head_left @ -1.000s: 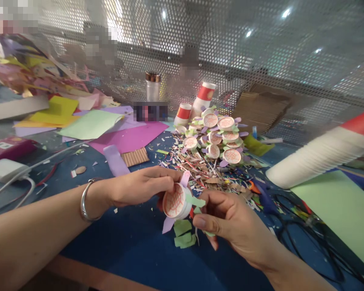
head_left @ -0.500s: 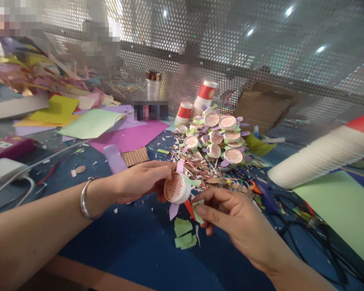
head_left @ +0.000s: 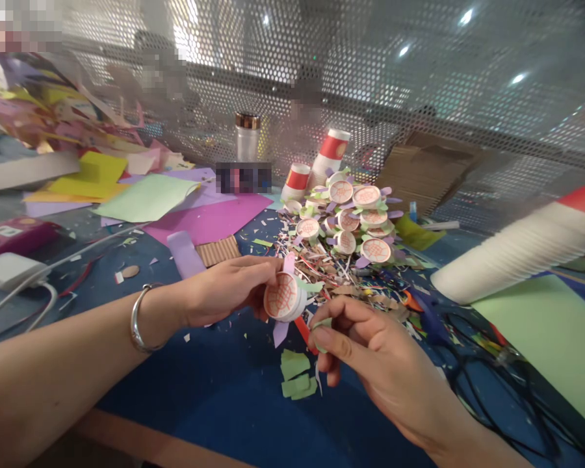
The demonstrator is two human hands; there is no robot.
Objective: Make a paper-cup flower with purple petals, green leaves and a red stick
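My left hand (head_left: 229, 289) grips a small round paper-cup turtle (head_left: 281, 298) by its left side. Its white face carries an orange grid drawing, with a pink tab on top, a green strip at the right and a purple tab below. Just right of it, my right hand (head_left: 361, 341) pinches a small green paper piece (head_left: 323, 335) between thumb and fingertips, apart from the turtle. Several green paper pieces (head_left: 296, 377) lie on the blue table below the hands. Behind them, similar turtles (head_left: 346, 220) are heaped on paper scraps.
Stacked paper cups (head_left: 521, 240) lean in from the right over a green sheet (head_left: 550, 338). Black cables (head_left: 507, 390) lie at the right. Coloured sheets (head_left: 205, 221), a corrugated piece (head_left: 218, 251) and a white charger (head_left: 10, 270) are at the left; a jar (head_left: 247, 140) stands behind.
The green piece in my right hand has turned and shows less between the fingers. My left hand and the turtle are nearly unmoved.
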